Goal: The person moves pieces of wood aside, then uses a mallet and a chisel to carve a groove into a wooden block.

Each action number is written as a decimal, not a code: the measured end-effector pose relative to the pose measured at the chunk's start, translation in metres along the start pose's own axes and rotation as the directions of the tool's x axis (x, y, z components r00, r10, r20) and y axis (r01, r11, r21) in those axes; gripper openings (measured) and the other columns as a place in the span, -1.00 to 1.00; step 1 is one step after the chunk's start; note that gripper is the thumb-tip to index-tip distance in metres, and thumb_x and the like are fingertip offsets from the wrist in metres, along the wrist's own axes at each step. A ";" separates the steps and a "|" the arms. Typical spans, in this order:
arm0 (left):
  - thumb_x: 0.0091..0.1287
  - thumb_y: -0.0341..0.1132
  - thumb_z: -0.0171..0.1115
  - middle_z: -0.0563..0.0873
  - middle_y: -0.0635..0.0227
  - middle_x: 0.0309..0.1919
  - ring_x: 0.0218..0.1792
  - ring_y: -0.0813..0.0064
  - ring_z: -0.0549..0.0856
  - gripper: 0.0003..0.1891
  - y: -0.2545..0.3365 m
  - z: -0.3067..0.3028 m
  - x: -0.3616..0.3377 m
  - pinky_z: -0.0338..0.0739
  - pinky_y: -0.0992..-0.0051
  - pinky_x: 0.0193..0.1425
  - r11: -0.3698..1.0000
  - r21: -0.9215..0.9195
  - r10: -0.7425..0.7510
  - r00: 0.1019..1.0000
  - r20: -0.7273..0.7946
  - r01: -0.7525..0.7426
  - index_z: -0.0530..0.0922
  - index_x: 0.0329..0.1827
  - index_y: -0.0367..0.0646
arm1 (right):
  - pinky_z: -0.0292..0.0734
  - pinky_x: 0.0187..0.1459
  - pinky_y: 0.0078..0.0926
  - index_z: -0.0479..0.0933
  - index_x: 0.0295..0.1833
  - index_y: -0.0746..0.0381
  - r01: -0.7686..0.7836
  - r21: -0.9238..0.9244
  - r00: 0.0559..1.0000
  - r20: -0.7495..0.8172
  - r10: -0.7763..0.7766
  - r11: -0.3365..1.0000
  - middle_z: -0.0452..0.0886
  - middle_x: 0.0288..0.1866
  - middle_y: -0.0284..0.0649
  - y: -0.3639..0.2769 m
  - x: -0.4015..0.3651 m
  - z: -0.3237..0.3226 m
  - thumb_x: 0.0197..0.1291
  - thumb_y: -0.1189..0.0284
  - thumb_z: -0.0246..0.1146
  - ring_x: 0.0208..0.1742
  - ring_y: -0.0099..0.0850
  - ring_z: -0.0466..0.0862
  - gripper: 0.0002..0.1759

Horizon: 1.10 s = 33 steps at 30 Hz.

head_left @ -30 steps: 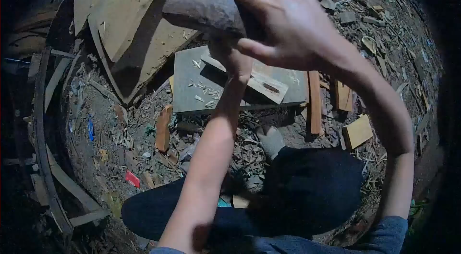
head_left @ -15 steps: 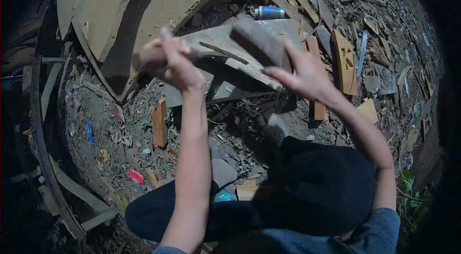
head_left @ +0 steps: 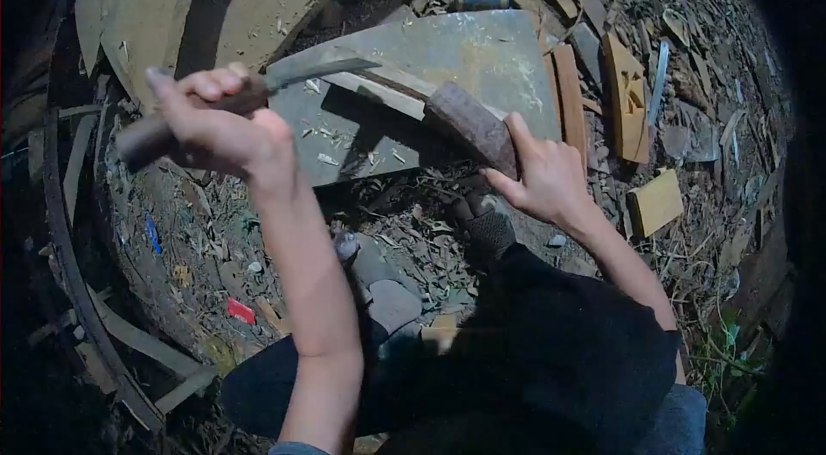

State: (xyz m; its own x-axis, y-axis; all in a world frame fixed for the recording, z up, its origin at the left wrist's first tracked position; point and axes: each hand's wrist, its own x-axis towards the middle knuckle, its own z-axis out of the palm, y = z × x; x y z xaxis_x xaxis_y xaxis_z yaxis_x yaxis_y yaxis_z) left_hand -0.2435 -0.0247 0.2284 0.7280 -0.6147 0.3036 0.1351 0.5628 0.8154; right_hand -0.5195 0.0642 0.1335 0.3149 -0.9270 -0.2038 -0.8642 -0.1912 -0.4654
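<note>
Tight left hand (head_left: 215,123) grip on curved metal blade's (head_left: 314,69) wooden handle; right hand (head_left: 542,179) grip clutching rough brown log chunk (head_left: 471,123) over flat grey slab (head_left: 490,46), 12 o'clock.

The flat grey stone slab (head_left: 482,59) is flecked with pale chips. The reddish-brown round wooden billet (head_left: 471,123) is darker than the pale orange square wood offcut (head_left: 656,201). The curved metal blade (head_left: 314,69) is dull grey.

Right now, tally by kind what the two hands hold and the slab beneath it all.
chopping knife: 1, in the left hand
wooden billet: 1, in the right hand
grey slab: 1
Total: 3
</note>
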 end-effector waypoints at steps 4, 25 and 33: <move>0.44 -0.06 0.16 0.30 0.51 -0.70 -0.67 0.61 0.32 -0.55 0.011 0.019 -0.003 0.32 0.52 -0.51 0.997 0.049 -0.066 0.996 0.057 0.063 0.27 -0.59 -0.04 | 0.51 -0.38 0.00 0.22 0.25 0.22 -0.003 -0.012 1.000 0.011 0.003 1.000 0.63 -0.50 0.05 -0.001 0.001 0.000 0.06 0.01 0.29 -0.40 0.10 0.66 -0.24; 0.28 -0.18 0.38 0.63 0.39 -0.62 -0.62 0.59 0.58 -0.67 -0.051 0.054 -0.050 0.40 0.53 -0.48 0.831 0.456 0.213 0.940 0.268 -0.319 0.52 -0.51 -0.21 | 0.53 -0.32 0.02 0.23 0.27 0.25 -0.022 0.072 1.000 0.014 0.021 0.997 0.63 -0.47 0.11 0.001 0.002 0.001 0.09 -0.02 0.28 -0.36 0.13 0.66 -0.22; 0.26 -0.24 0.37 0.65 0.27 -0.59 -0.56 0.44 0.61 -0.71 -0.043 0.050 -0.063 0.44 0.43 -0.43 0.794 0.528 0.186 0.947 0.262 -0.302 0.53 -0.48 -0.26 | 0.50 0.03 -0.25 0.33 0.26 0.38 0.236 0.528 0.930 -0.366 -0.033 0.816 0.61 -0.06 0.16 -0.015 0.029 -0.071 0.15 -0.01 0.30 -0.03 -0.09 0.66 -0.22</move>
State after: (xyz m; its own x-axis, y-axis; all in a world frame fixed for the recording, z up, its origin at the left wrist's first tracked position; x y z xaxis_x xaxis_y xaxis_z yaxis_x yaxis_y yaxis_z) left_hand -0.3287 -0.0380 0.1989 0.5381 -0.6221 0.5687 -0.4677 0.3409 0.8155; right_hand -0.5254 0.0173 0.1950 0.1776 -0.9740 0.1404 -0.4238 -0.2045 -0.8824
